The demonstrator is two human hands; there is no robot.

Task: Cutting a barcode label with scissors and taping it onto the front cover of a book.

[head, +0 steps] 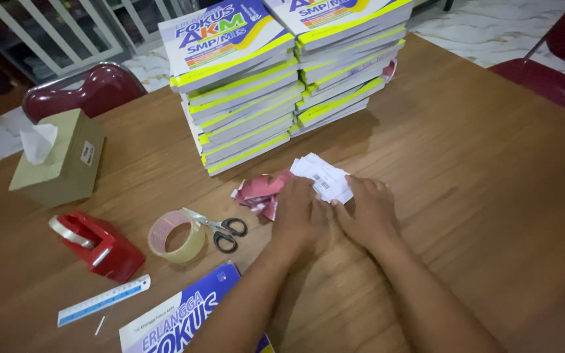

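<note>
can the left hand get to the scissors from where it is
Probably yes. The left hand rests on the paper scraps, and the scissors lie just to its left on bare table, nothing between.

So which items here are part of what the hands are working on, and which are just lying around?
In hand:
left hand
right hand
white paper slips
red paper scraps

Lying about:
scissors
tape roll
red tape dispenser
ruler
tissue box
book stacks
single blue book

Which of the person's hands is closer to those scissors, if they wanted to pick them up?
Left. The left hand rests on the paper scraps right beside the scissors, with bare table between. The right hand lies farther off and would have to cross over the left.
</note>
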